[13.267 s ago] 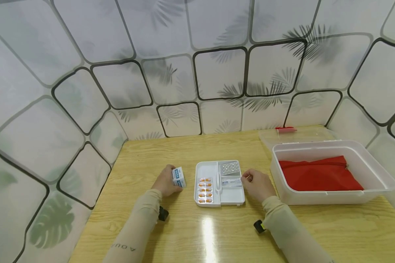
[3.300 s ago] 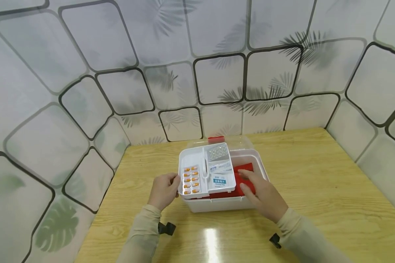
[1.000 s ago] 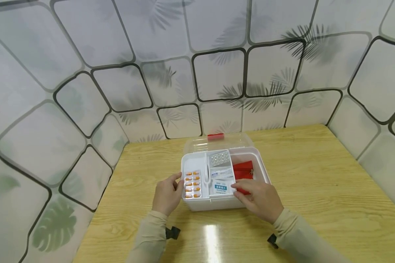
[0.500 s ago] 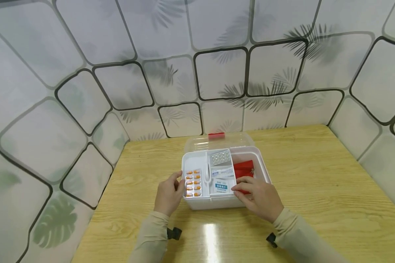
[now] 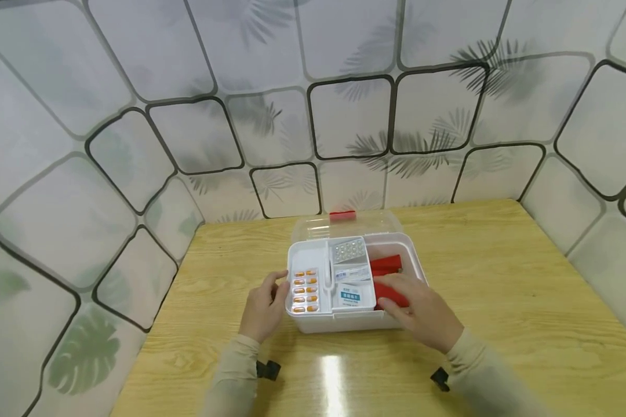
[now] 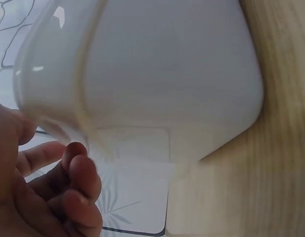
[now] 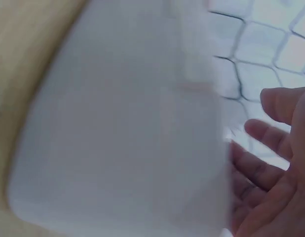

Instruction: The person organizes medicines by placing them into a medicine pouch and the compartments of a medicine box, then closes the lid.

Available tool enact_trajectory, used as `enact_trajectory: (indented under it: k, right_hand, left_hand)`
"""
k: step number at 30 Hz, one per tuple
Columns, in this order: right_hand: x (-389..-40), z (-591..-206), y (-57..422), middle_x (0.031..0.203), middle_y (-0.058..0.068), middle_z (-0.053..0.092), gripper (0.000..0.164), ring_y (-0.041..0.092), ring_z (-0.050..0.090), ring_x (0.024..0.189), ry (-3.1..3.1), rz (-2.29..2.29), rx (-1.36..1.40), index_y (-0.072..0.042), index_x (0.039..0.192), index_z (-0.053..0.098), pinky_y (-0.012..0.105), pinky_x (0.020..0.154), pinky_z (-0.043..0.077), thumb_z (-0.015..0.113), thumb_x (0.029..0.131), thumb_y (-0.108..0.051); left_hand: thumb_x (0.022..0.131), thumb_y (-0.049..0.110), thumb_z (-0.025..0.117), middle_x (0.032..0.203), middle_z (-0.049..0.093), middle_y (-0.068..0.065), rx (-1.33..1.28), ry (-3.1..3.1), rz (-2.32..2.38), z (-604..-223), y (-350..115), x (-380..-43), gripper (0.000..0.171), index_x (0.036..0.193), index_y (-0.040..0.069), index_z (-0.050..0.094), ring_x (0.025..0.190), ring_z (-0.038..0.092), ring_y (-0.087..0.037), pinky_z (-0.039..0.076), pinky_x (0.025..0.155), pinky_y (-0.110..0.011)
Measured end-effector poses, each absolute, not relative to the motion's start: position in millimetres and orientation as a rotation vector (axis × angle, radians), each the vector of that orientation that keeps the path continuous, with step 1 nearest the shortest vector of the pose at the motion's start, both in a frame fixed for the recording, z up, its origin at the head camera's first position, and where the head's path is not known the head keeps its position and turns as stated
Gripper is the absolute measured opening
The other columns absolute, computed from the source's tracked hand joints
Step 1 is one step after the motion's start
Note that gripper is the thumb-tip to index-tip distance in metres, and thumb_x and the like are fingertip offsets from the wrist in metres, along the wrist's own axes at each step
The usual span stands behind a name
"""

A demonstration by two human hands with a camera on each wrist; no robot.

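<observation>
A white divided tray (image 5: 308,258) sits in the left part of a white plastic box (image 5: 344,323). It holds a blister pack of orange-and-white capsules (image 5: 305,291), a blister pack of white tablets (image 5: 349,251), a small white packet (image 5: 352,273) and a blue-and-white alcohol pad packet (image 5: 350,296). My left hand (image 5: 263,307) is at the box's left rim, fingers loosely bent; in the left wrist view the fingertips (image 6: 83,175) hold nothing. Over the box's right front edge hovers my right hand (image 5: 422,310), its relaxed fingers above a red zip pouch (image 5: 386,263) inside.
The box's clear lid (image 5: 367,223), with a red latch (image 5: 342,216), lies folded back behind it. Everything stands on a wooden table (image 5: 501,289), with patterned curtain-like walls (image 5: 344,121) behind and at both sides.
Over the earlier frames, the box came to the middle and the tray, now holding the alcohol pad packet, was lowered into it. Just now my right hand left the tray's edge, moving right.
</observation>
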State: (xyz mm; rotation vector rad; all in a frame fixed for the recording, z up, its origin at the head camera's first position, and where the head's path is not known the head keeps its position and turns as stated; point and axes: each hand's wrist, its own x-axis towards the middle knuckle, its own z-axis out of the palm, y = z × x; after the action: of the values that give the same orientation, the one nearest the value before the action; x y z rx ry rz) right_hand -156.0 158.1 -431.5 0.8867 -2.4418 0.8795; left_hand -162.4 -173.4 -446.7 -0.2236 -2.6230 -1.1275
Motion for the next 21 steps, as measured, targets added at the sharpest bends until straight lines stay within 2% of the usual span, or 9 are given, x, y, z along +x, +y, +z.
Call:
enact_trajectory:
  k: [5,9,12,17,21]
  right_hand:
    - [-180.5,-399.4,198.9,0.119,0.01,0.064,0.039,0.025,0.062,0.102,-2.602,1.134,0.718,-0.004,0.127,0.058,0.046,0.082,0.052,0.065,0.093,-0.022]
    - [-220.9,-397.9,225.1,0.133,0.023,0.053,0.055,0.039,0.051,0.12,-2.832,1.6,0.521,0.003,0.138,0.044,0.054,0.096,0.043,0.05,0.1,-0.037]
    - [-250.8,-412.1,232.4,0.14,0.028,0.043,0.072,0.041,0.042,0.129,-2.903,1.954,0.364,0.007,0.145,0.03,0.054,0.105,0.034,0.044,0.1,-0.047]
    - [-284.2,-436.1,230.3,0.144,0.031,0.037,0.085,0.039,0.041,0.131,-2.854,2.253,0.213,0.008,0.149,0.017,0.049,0.108,0.032,0.04,0.098,-0.056]
    - [-298.0,-446.6,225.3,0.137,0.027,0.047,0.082,0.029,0.052,0.123,-2.813,2.354,0.193,0.007,0.147,0.023,0.042,0.103,0.04,0.036,0.098,-0.057]
  left_hand:
    - [0.102,0.035,0.046,0.088,0.065,-0.015,-0.145,-2.641,-1.469,-430.9,-185.5,-182.4,0.038,0.123,0.007,0.06,0.073,0.063,-0.025,0.053,0.06,-0.031]
    - [0.102,0.038,0.046,0.111,0.06,-0.021,0.027,-2.616,-1.841,-425.9,-196.1,-213.3,0.048,0.131,0.001,0.052,0.098,0.061,-0.032,0.053,0.079,-0.039]
    - [0.102,0.037,0.046,0.121,0.057,-0.022,0.132,-2.586,-2.061,-430.0,-200.9,-237.7,0.054,0.136,-0.004,0.044,0.108,0.058,-0.032,0.05,0.09,-0.042]
    - [0.102,0.038,0.044,0.128,0.055,-0.024,0.192,-2.644,-2.226,-434.5,-195.5,-267.4,0.061,0.143,-0.007,0.035,0.111,0.059,-0.03,0.047,0.096,-0.041]
    - [0.102,0.041,0.042,0.12,0.059,-0.021,0.203,-2.714,-2.226,-435.1,-188.6,-280.5,0.062,0.142,-0.006,0.036,0.102,0.063,-0.025,0.048,0.094,-0.041]
